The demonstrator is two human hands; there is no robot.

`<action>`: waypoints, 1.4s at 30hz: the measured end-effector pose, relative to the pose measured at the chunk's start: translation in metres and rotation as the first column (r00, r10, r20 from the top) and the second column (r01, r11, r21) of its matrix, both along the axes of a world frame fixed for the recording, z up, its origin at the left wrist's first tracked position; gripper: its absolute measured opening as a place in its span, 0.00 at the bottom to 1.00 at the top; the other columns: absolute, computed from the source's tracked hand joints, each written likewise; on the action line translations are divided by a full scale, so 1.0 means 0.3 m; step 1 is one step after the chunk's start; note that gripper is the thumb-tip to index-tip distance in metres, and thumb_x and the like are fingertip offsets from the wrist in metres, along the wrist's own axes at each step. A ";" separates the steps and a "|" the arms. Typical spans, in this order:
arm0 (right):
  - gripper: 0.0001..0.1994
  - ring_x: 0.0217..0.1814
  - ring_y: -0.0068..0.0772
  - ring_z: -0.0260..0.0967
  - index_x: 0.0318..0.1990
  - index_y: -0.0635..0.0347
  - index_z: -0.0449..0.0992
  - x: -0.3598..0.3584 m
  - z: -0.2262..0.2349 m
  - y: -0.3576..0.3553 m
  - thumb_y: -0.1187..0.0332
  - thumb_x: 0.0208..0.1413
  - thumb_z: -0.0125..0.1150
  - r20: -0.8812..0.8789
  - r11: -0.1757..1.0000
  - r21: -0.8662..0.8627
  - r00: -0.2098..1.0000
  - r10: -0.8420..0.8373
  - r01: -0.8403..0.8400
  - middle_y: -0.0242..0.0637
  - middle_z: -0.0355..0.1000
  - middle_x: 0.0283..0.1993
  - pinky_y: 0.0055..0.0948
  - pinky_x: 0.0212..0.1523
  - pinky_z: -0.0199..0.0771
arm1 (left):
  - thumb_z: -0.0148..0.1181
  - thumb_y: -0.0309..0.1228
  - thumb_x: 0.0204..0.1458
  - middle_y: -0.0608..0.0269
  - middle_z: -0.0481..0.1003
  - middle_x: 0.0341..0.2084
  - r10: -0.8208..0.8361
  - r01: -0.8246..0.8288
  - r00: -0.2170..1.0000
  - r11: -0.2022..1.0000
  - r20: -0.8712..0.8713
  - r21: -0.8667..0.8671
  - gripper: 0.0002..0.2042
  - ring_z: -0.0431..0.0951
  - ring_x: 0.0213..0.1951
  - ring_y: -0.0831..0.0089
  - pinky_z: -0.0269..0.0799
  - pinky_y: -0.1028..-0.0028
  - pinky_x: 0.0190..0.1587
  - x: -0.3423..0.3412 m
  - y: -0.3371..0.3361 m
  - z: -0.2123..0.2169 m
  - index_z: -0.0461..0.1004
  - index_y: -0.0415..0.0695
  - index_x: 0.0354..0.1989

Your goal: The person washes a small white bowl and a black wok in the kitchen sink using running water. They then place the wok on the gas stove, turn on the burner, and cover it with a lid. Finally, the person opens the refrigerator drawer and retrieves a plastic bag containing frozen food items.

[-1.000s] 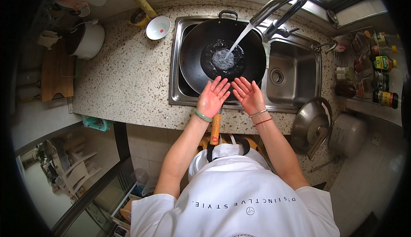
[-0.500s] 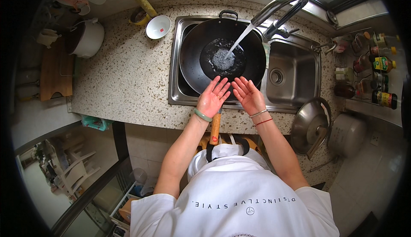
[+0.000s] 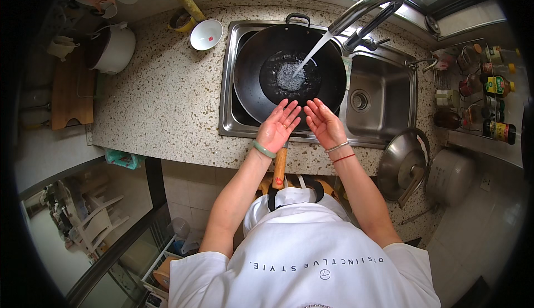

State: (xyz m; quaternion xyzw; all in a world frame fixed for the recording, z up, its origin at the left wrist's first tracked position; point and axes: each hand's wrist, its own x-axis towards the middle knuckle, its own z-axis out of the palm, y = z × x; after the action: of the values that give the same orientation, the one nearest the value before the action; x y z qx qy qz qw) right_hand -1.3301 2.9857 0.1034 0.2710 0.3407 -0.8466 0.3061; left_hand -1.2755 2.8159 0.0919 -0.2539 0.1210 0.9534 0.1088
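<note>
From the head camera, both hands are held out flat over the near edge of the sink [image 3: 236, 124]. The left hand [image 3: 280, 127] is open, palm up, fingers spread a little, and holds nothing. The right hand [image 3: 324, 124] is open the same way, palm up, also holding nothing. The two hands sit just beside each other, not touching.

A big black wok [image 3: 289, 74] sits in the left bowl of the sink. Water [image 3: 303, 63] runs from the silver tap [image 3: 364, 10] into the middle of the wok and makes a small bubbly pool there. The wok's wooden handle [image 3: 280, 166] sticks out over the near edge of the counter, under the left wrist.

It looks like the wok is being filled or rinsed, and the hands are waiting. A good next move would be to take hold of the wooden handle firmly, since a wok with water in it is heavy and could slosh.

The counter [image 3: 161, 97] is speckled stone. A white bowl [image 3: 206, 34] stands near its far edge, left of the sink. A white pot [image 3: 114, 46] stands at the far left corner. A shiny lid [image 3: 403, 163] rests on the right side, and sauce bottles [image 3: 489, 108] stand in a rack beyond it. The right sink bowl [image 3: 378, 99] has nothing in it.
</note>
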 end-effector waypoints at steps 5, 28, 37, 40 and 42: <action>0.18 0.56 0.35 0.67 0.56 0.60 0.65 -0.008 0.007 -0.010 0.63 0.62 0.47 0.026 0.999 -0.019 0.999 -0.030 0.030 0.41 0.67 0.56 0.31 0.52 0.70 | 0.43 0.32 0.62 0.56 0.64 0.57 0.017 -0.018 1.000 1.000 0.013 0.014 0.17 0.63 0.60 0.63 0.59 0.61 0.62 -0.014 0.012 -0.013 0.61 0.46 0.59; 0.14 0.46 0.28 0.68 0.50 0.56 0.71 -0.013 -0.038 0.051 0.62 0.58 0.54 0.115 0.996 0.079 0.992 -0.045 0.036 0.34 0.72 0.46 0.30 0.50 0.67 | 0.43 0.28 0.61 0.53 0.66 0.55 -0.052 0.056 0.995 0.997 0.082 -0.053 0.15 0.65 0.58 0.61 0.62 0.62 0.60 -0.007 0.030 -0.035 0.62 0.43 0.56; 0.16 0.53 0.35 0.68 0.52 0.58 0.69 -0.029 -0.034 0.041 0.61 0.61 0.48 0.103 0.998 0.042 0.994 -0.042 0.038 0.39 0.70 0.53 0.35 0.54 0.67 | 0.45 0.32 0.61 0.53 0.65 0.55 -0.029 0.030 0.991 1.000 0.131 -0.002 0.17 0.65 0.58 0.61 0.62 0.63 0.60 -0.016 0.030 -0.025 0.62 0.43 0.57; 0.18 0.58 0.38 0.65 0.54 0.59 0.67 -0.027 -0.031 0.033 0.59 0.63 0.44 0.088 0.999 -0.010 0.995 -0.037 0.038 0.42 0.67 0.57 0.37 0.56 0.66 | 0.45 0.33 0.61 0.53 0.65 0.56 -0.019 0.019 0.993 1.000 0.118 0.007 0.17 0.64 0.59 0.61 0.61 0.63 0.61 -0.025 0.031 -0.027 0.63 0.43 0.57; 0.19 0.58 0.39 0.65 0.55 0.60 0.66 -0.024 -0.032 0.027 0.59 0.63 0.43 0.080 0.999 -0.025 0.996 -0.038 0.040 0.42 0.66 0.58 0.37 0.56 0.66 | 0.45 0.34 0.60 0.54 0.65 0.56 -0.014 0.012 0.995 1.000 0.102 0.012 0.18 0.64 0.59 0.62 0.60 0.63 0.61 -0.030 0.030 -0.029 0.63 0.43 0.57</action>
State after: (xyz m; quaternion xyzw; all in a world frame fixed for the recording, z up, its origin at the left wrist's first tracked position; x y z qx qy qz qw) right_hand -1.3371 2.9937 0.0938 0.3071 0.3118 -0.8453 0.3065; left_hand -1.2844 2.8250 0.0831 -0.3010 0.1116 0.9391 0.1225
